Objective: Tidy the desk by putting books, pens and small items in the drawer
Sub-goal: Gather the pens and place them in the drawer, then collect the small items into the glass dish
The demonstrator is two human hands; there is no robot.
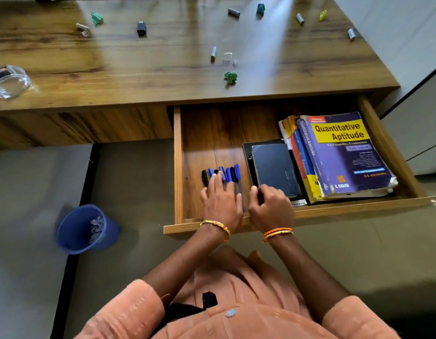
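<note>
We see the open drawer (297, 211), pens (223, 173) in its left half under our flat left hand (220, 200), right hand (270, 207) beside it, fingers curled, contents unclear, books (344, 152) stacked at the drawer's right.

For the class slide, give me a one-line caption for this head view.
Left hand lines up pens in the open drawer beside stacked books; small items remain on the desk.
</note>
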